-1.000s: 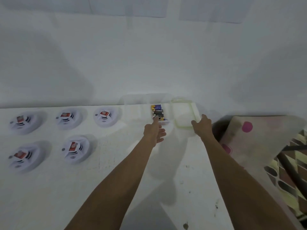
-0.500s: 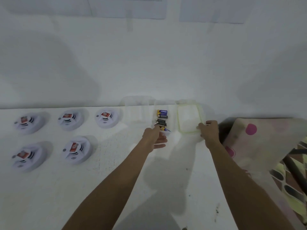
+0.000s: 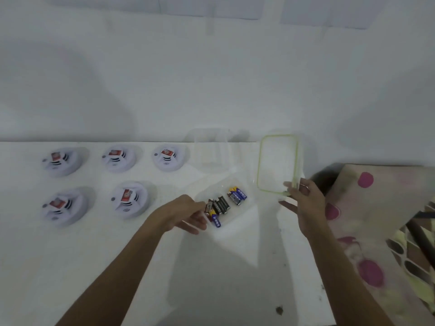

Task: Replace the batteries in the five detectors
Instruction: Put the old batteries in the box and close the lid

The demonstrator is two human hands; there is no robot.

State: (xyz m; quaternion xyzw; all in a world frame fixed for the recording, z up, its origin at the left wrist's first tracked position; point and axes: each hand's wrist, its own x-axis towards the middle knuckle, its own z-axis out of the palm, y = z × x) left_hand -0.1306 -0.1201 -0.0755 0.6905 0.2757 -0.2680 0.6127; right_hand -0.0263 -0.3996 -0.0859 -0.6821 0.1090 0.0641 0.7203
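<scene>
Fingers gripping battery container [image 3: 236,220] and lid [image 3: 277,161]

The left hand's [image 3: 183,215] fingers curled around the near-left edge of the clear battery container, which held several batteries [image 3: 223,205] on the white table [image 3: 211,274]. The right hand's [image 3: 304,203] thumb and fingers pinched the near corner of the green-rimmed lid. The five detectors [image 3: 128,200] sat in two rows, well to the left.
</scene>
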